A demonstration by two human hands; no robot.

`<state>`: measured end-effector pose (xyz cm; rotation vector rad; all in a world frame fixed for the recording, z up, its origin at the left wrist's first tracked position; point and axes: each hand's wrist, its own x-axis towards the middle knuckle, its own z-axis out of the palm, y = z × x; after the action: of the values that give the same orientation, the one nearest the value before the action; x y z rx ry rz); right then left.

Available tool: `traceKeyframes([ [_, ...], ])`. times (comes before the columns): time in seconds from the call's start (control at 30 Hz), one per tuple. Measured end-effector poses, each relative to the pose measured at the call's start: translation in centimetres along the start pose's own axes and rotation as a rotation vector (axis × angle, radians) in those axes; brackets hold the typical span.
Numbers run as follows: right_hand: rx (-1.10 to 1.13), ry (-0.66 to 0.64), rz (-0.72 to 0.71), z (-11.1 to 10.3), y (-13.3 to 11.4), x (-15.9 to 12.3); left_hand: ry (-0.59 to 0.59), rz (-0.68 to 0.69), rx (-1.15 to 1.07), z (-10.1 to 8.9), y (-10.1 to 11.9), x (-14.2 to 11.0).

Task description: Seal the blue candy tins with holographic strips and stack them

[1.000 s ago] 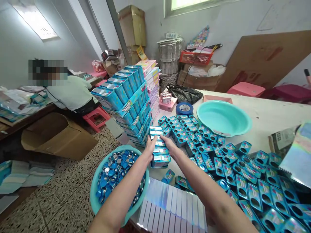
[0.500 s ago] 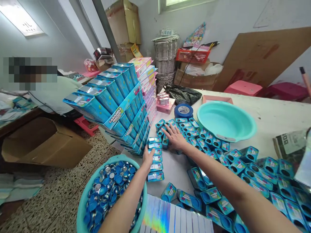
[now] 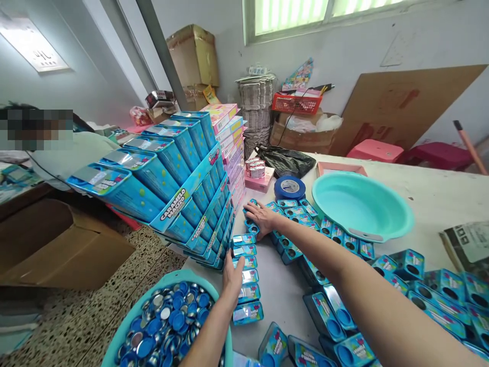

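My left hand rests flat against the left side of a short row of small blue boxes lined up on the white table. My right hand reaches farther out, fingers spread over the far end of a big cluster of the same blue boxes lying with their round holes up. Neither hand grips anything. A tall leaning stack of blue display cartons marked "Caramelo Macizo" stands just left of both hands.
A teal basin of blue and silver caps sits at the near left. An empty teal basin and a blue tape roll lie beyond the boxes. Pink cartons stand behind the stack. Another person sits at the left.
Both hands were pressed around the row of boxes. My right hand has since left it and reached out to the far cluster; my left hand stays beside the row.
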<state>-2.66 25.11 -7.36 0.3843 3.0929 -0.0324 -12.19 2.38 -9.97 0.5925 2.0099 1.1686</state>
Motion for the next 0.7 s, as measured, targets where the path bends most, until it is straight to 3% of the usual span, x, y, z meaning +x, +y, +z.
traceKeyframes([
  [0.1, 0.039, 0.023, 0.013, -0.5, 0.3, 1.1, -0.008, -0.012, 0.006, 0.1, -0.1, 0.1],
  [0.27, -0.003, -0.073, 0.154, -1.3, 0.4, 2.3, -0.019, -0.013, 0.02, -0.2, 0.0, 0.0],
  [0.43, -0.099, -0.121, 0.104, -1.9, -1.3, 1.2, -0.005, -0.102, 0.149, -0.5, 0.2, -2.7],
  [0.57, -0.097, -0.153, 0.07, -2.0, -2.5, 0.3, 0.0, 0.005, 0.309, 0.0, 1.6, -4.9],
  [0.7, -0.007, -0.166, 0.141, -2.0, -2.6, 0.9, -0.003, -0.094, 0.425, 0.2, 3.1, -4.2],
])
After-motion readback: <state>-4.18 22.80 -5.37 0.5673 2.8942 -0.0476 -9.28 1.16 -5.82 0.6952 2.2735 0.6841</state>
